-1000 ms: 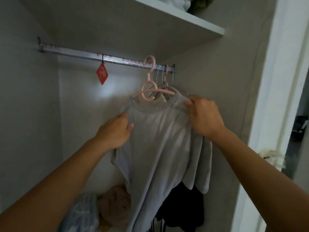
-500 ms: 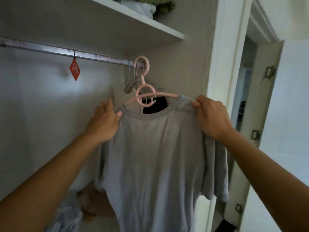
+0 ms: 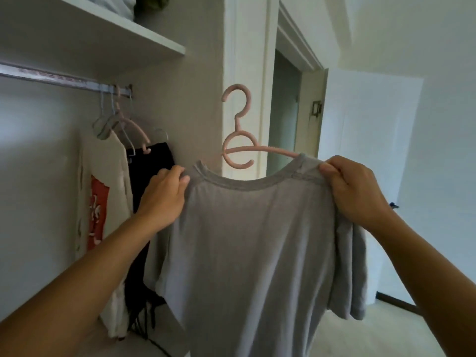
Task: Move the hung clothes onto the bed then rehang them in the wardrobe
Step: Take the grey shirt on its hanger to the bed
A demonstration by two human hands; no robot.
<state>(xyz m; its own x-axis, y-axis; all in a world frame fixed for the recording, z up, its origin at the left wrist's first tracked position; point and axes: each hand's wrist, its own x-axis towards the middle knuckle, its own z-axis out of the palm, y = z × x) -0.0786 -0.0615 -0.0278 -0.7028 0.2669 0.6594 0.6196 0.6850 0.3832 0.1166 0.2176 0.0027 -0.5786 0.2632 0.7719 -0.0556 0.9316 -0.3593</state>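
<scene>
A grey T-shirt (image 3: 255, 240) on a pink hanger (image 3: 238, 140) hangs in the air in front of the wardrobe's right side, off the rail. My left hand (image 3: 164, 194) grips its left shoulder and my right hand (image 3: 353, 189) pinches its right shoulder. The hanger's hook points up, free of everything. On the metal rail (image 3: 59, 79) at the left still hang a cream shirt with a red print (image 3: 103, 197) and a black garment (image 3: 149, 171), on their own hangers.
A white shelf (image 3: 116, 29) with folded things runs above the rail. The wardrobe's white side panel (image 3: 247, 60) stands behind the hanger. Right of it are an open doorway (image 3: 286, 112), a white door (image 3: 365, 150) and pale floor.
The grey T-shirt with its pink hanger has come off the rail and moved right, out of the wardrobe. Both hands kept their hold on the shoulders, and my view has turned right.
</scene>
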